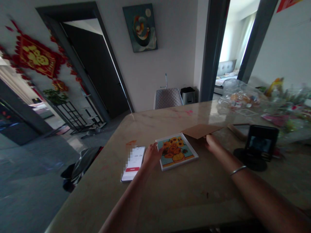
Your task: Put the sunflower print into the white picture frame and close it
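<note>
Left hand [152,156] curled against left edge of white-framed sunflower picture [177,152], lying flat on beige marble table [102,197], grip unclear. Right hand [211,144] at edge of brown cardboard sheet [200,130], far right of picture, grip unclear. White smartphone [133,163] just left.

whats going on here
A person at a stone table has their left hand on the edge of a white-framed sunflower picture. Their right hand is at the edge of a brown card lying just beyond the picture. A phone with its screen lit lies left of the picture, and a black device on a round stand sits to the right.
</note>
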{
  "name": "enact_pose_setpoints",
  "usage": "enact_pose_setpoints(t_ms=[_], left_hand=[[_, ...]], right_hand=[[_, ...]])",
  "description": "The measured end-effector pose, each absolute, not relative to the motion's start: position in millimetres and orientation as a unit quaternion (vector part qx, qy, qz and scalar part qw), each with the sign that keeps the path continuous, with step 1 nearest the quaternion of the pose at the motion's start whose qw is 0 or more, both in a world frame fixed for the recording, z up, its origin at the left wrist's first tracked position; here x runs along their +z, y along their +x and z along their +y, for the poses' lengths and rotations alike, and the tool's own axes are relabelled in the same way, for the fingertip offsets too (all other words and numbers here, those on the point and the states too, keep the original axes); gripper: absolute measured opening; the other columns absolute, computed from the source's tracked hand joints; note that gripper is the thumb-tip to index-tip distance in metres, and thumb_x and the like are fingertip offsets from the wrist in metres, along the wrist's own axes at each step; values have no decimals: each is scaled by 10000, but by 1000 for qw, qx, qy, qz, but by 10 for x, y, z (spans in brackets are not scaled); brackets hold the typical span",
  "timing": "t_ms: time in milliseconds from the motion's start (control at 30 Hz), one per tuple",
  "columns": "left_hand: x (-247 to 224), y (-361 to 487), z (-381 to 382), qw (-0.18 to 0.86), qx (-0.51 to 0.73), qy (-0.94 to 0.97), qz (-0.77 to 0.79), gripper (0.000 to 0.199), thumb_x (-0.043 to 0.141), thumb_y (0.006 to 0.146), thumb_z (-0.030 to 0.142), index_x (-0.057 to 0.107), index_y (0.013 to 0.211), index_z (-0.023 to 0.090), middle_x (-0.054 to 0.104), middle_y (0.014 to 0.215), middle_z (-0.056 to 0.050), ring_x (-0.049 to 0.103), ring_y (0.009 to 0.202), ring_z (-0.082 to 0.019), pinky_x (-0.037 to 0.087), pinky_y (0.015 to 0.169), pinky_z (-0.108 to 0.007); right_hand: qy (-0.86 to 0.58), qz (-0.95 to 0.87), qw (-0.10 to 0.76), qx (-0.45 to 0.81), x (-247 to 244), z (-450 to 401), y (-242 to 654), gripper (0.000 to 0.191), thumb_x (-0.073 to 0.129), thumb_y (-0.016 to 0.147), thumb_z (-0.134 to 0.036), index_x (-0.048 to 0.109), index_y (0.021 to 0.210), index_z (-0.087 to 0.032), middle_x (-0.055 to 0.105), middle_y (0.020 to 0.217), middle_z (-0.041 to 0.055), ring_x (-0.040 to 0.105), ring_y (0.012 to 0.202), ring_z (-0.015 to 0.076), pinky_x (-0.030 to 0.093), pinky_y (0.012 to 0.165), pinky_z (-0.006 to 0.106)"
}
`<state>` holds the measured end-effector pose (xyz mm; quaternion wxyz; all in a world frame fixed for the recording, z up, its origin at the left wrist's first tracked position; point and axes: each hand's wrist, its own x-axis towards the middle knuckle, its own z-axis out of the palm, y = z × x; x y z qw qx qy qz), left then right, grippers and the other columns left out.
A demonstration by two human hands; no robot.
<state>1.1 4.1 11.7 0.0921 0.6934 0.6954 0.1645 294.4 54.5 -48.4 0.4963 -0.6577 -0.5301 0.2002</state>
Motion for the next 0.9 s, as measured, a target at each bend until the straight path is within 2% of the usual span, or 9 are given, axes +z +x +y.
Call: enact_pose_setpoints(t_ms=[67, 133, 233, 333, 400, 500, 600, 767, 900], left_hand=[[110, 24, 25, 100, 160, 696, 693, 511, 432, 813, 411, 459, 1222, 106, 562, 1157, -149, 534, 1050, -219, 399, 847, -283], [91, 27, 27, 99, 157, 704, 686, 503, 434, 813, 394, 455, 1228, 110, 545, 1186, -148, 527, 1063, -217, 392, 857, -278], [55, 18, 52, 93, 148, 717, 675, 507, 431, 813, 369, 437, 1244, 103, 504, 1236, -151, 495, 1104, -218, 366, 898, -282], [37, 16, 71, 99, 133, 717, 677, 538, 442, 806, 374, 416, 1262, 89, 479, 1260, -159, 475, 1124, -222, 350, 924, -292], [36, 27, 72, 105, 132, 724, 669, 555, 452, 800, 376, 410, 1267, 79, 470, 1270, -158, 458, 1143, -219, 335, 944, -288], [36, 56, 62, 108, 137, 741, 649, 571, 462, 797, 368, 390, 1278, 69, 436, 1305, -152, 412, 1190, -210, 302, 979, -278], [32, 82, 44, 107, 121, 748, 644, 584, 470, 794, 367, 375, 1287, 71, 386, 1342, -156, 349, 1240, -216, 261, 1013, -294], [59, 113, -10, 104, 104, 746, 649, 616, 464, 791, 394, 337, 1308, 84, 316, 1383, -161, 282, 1275, -237, 234, 1033, -317], [90, 159, -86, 105, 100, 756, 638, 569, 472, 779, 410, 403, 1261, 114, 354, 1362, -148, 322, 1253, -257, 265, 1022, -329]], right_hand=[[-675, -477, 526, 201, -431, 569, 2950, 274, 313, 762, -214, 551, 893, -182, 606, 727, 78, 588, 719, 203, 472, 584, 319], [-685, -419, 565, 190, -362, 564, 2977, 333, 291, 760, -193, 513, 1006, -160, 619, 856, 118, 587, 793, 218, 476, 621, 332], [-699, -398, 585, 108, -245, 499, 3025, 445, 344, 702, -131, 444, 1135, -108, 568, 1064, 175, 535, 975, 258, 444, 782, 392], [-705, -448, 549, 32, -146, 417, 2990, 496, 407, 662, -102, 451, 1154, -61, 471, 1214, 202, 380, 1177, 286, 298, 967, 428], [-680, -524, 513, 13, -107, 376, 2899, 423, 407, 685, -99, 517, 1093, -84, 501, 1194, 171, 351, 1206, 254, 247, 1007, 403], [-632, -620, 465, 19, -99, 329, 2708, 300, 380, 729, -92, 599, 930, -132, 580, 1085, 119, 480, 1082, 179, 336, 946, 306], [-618, -691, 371, 55, -123, 277, 2543, 260, 385, 740, -81, 625, 796, -164, 628, 938, 76, 550, 930, 148, 389, 850, 255], [-644, -725, 241, 43, -125, 161, 2402, 232, 414, 797, -164, 644, 822, -160, 623, 884, 83, 551, 882, 159, 382, 796, 246], [-647, -740, 181, 7, -96, 49, 2293, 267, 373, 841, -219, 625, 859, -133, 607, 903, 124, 546, 898, 192, 373, 799, 284]])
